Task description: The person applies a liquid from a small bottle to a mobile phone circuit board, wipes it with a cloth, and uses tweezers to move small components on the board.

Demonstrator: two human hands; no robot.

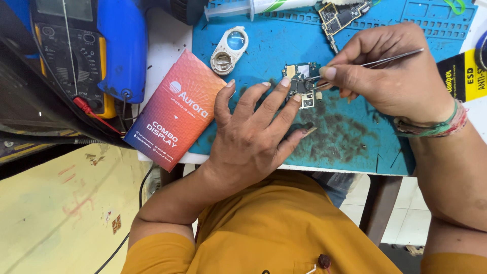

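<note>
The right hand [393, 76] pinches a pair of slim silver metal tweezers [378, 61] between thumb and forefinger, the fingers closed snugly round the shaft. The tweezer tips come down onto a small dark circuit board with metal shields [303, 81], which lies flat on the worn teal rubber work mat [350, 137]. Whether the tips grasp any part on the board is too small to tell.

The left hand [253, 132] lies spread and flat, palm down, grasping nothing; its middle and ring fingertips press on the near edge of the board, just beside the tweezer tips, while the thumb rests on the mat below them. A band of coloured threads [431, 127] circles the right wrist.

Beyond the left hand's little finger, an orange-to-pink cardboard box [175, 109] lies at a slant, half on the mat's edge. Just past the board, away from the person, sits a white plastic magnifying loupe with a round lens [229, 49]. Farther out from the tweezers, at the mat's far edge, lie a second, larger circuit board [342, 15] and a clear plastic syringe [238, 9]. Well off beyond the box stand a yellow-and-black multimeter [71, 56] and a blue plastic tool body [122, 45]. The person wears a mustard yellow shirt [274, 228].
</note>
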